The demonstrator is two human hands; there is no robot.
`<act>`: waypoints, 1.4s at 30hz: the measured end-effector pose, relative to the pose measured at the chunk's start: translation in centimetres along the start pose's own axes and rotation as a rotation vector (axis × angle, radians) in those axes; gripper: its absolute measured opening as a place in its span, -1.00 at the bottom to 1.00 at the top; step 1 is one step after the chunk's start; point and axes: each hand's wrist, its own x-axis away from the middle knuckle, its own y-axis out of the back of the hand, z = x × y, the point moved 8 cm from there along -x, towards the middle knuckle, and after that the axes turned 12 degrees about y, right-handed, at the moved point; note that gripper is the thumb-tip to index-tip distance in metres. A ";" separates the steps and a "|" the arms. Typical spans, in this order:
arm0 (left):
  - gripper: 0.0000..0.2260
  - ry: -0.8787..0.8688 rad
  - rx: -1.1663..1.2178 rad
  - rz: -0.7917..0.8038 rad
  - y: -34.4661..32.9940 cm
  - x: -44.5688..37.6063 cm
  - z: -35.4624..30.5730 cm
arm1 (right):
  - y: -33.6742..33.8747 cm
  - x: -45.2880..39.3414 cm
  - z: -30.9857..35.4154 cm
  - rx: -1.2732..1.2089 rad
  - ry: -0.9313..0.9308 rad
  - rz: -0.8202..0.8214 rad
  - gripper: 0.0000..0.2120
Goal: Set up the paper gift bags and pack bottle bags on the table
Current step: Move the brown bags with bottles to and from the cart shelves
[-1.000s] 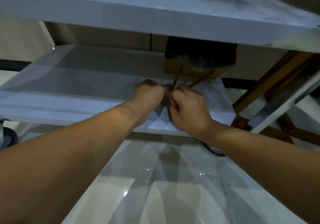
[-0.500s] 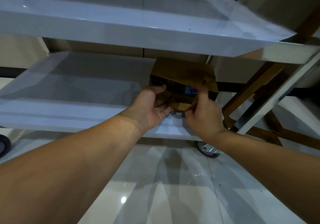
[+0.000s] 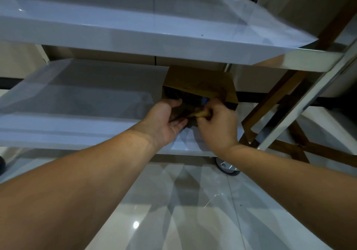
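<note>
While the brown paper gift bag lies on its side at the right end of the cart's lower shelf, mouth toward me, I judge that both hands are there to spread it open so it can later stand by itself. My left hand is spread, palm up, fingers slipped under the lower lip of the mouth, which would hold that edge down against the shelf. My right hand is pinched closed on what looks like a twisted paper handle, probably to pull the opening wider. Something small and blue shows in the dark interior; I cannot tell what it is. The upper shelf hangs close above the bag, so the bag cannot rise far here; I judge it has to come out toward me first. No brand, label or writing is readable anywhere; the bag's visible face is plain. A caster wheel sits under the shelf on the glossy floor.
</note>
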 end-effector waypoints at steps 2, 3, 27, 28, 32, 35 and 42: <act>-0.76 0.000 0.000 0.021 -0.1 0.1 0.0 | -0.1 0.7 1.0 -0.058 0.098 0.021 -0.81; -0.76 0.002 0.001 0.028 -0.2 0.2 0.0 | -0.1 1.1 1.4 -0.084 0.121 0.031 -0.82; -0.87 0.018 -0.084 -0.023 0.1 -0.1 0.2 | -2.1 2.9 3.9 -0.071 0.309 0.180 -0.89; -0.88 0.020 -0.101 -0.034 0.1 -0.1 0.2 | -2.2 3.4 4.6 -0.021 0.398 0.182 -0.95; -0.88 0.008 -0.128 -0.033 0.1 -0.3 0.2 | -2.6 4.4 4.9 0.103 0.452 0.232 -0.91; -0.85 0.017 -0.105 -0.006 0.2 -0.6 0.2 | -2.4 4.2 3.9 0.080 0.377 0.245 -0.90; -0.80 0.244 0.153 -0.065 0.3 4.0 4.9 | 0.2 6.3 5.3 -0.077 0.053 0.216 -0.84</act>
